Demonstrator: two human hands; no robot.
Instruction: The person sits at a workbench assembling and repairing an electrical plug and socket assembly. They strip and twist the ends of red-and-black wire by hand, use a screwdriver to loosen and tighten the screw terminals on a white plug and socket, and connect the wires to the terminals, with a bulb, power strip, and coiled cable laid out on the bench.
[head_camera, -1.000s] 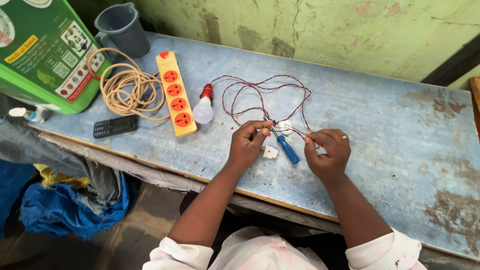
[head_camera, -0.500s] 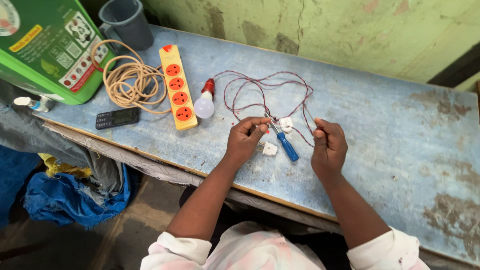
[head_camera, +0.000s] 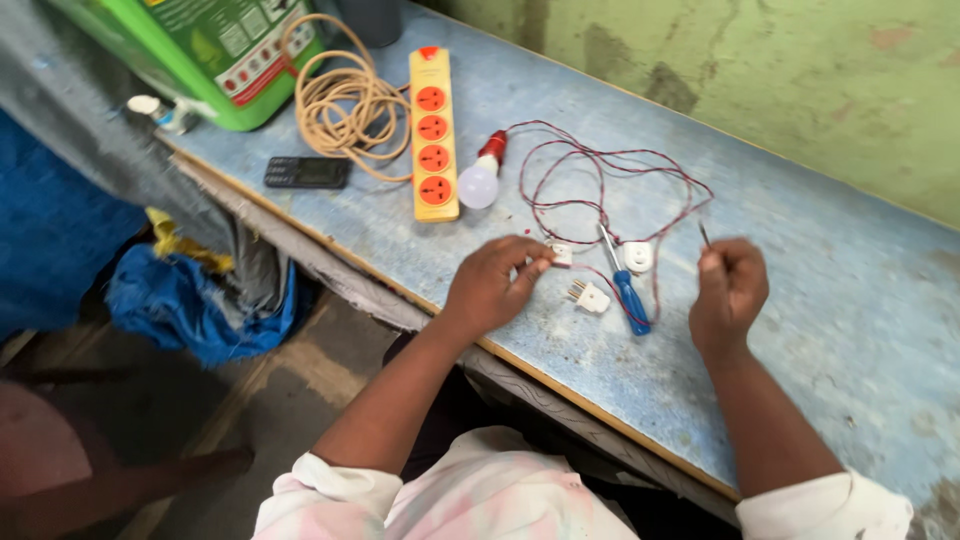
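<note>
At the upper left of the frame a green box (head_camera: 215, 45) sits on the worn blue surface (head_camera: 850, 300), with a coil of beige cord (head_camera: 340, 100) and a dark phone (head_camera: 307, 172) beside it. Right of those lie an orange power strip (head_camera: 433, 130) and a white bulb in a red holder (head_camera: 483, 175), from which thin red wire (head_camera: 610, 165) loops toward the middle. Below centre, the left hand (head_camera: 490, 290) pinches a small white fitting (head_camera: 561, 254) at the wire's end, grip closed on it. Just right lie a white plug (head_camera: 590, 296), a blue-handled screwdriver (head_camera: 625, 285) and a round white part (head_camera: 637, 257). Right of centre, the right hand (head_camera: 730, 285) is clenched around the other wire end, its bare tip poking up. To my eye, good work here means keeping the fitting steady against the surface and holding the wire close to its tip, so the strands stay together.
</note>
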